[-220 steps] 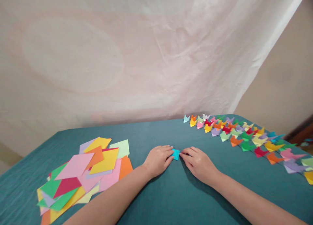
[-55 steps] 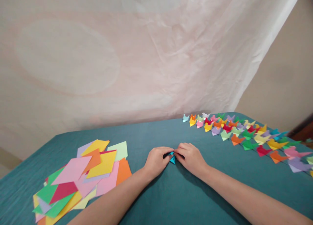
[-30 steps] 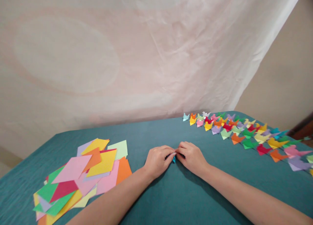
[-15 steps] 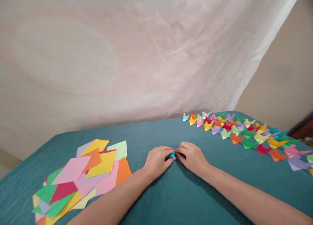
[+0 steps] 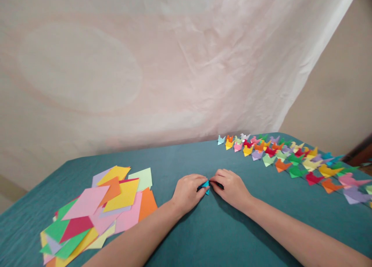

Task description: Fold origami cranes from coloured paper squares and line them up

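Observation:
A small piece of blue folded paper (image 5: pixel 206 185) is at the middle of the table, mostly covered by fingers. My left hand (image 5: pixel 188 191) grips it between thumb and fingers from the left. From the right, my right hand (image 5: pixel 229 185) pinches at the paper's upper right tip, thumb and fingertips pressed together. The paper's full shape is hidden, but a blue point shows below the left thumb.
Loose coloured paper squares (image 5: pixel 87 203) lie in an overlapping heap on the left. Several folded paper birds (image 5: pixel 281 165) stand in rows along the right side of the teal tabletop (image 5: pixel 180 243). A pale cloth (image 5: pixel 162 65) hangs behind the table.
My right fingertips have shifted very slightly to the right, showing a bit more of the blue paper. My left hand keeps its grip.

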